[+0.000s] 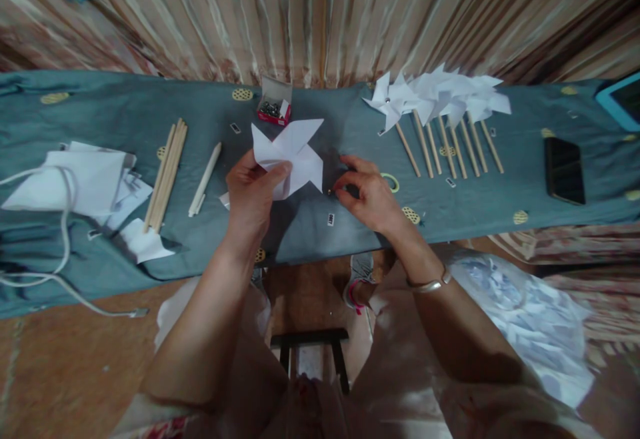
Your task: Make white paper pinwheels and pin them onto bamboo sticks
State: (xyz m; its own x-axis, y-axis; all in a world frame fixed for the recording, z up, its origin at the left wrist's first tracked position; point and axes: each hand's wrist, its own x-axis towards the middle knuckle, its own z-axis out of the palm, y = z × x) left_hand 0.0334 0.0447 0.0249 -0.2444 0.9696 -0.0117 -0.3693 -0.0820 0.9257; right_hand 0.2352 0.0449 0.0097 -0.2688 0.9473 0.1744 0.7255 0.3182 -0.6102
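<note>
A white paper pinwheel (300,156) is pinched in my left hand (253,189), the thumb pressing on its folded centre. To the right of it, my right hand (367,192) has thumb and index finger brought together on a tiny pin (330,191), just above the cloth. The pin and the paper are apart. Behind the pinwheel stands an open small red box (274,109) with metal pins inside. Several finished pinwheels (440,96) on wooden sticks lie in an overlapping row at the back right.
Left on the green cloth (310,236) are folded papers (85,179), a white cable (65,226), wooden sticks (167,176) and a white pen (206,179). Right are a green ring (395,182), a phone (565,169) and a blue-edged tablet (613,109). A bag of paper (525,319) sits below.
</note>
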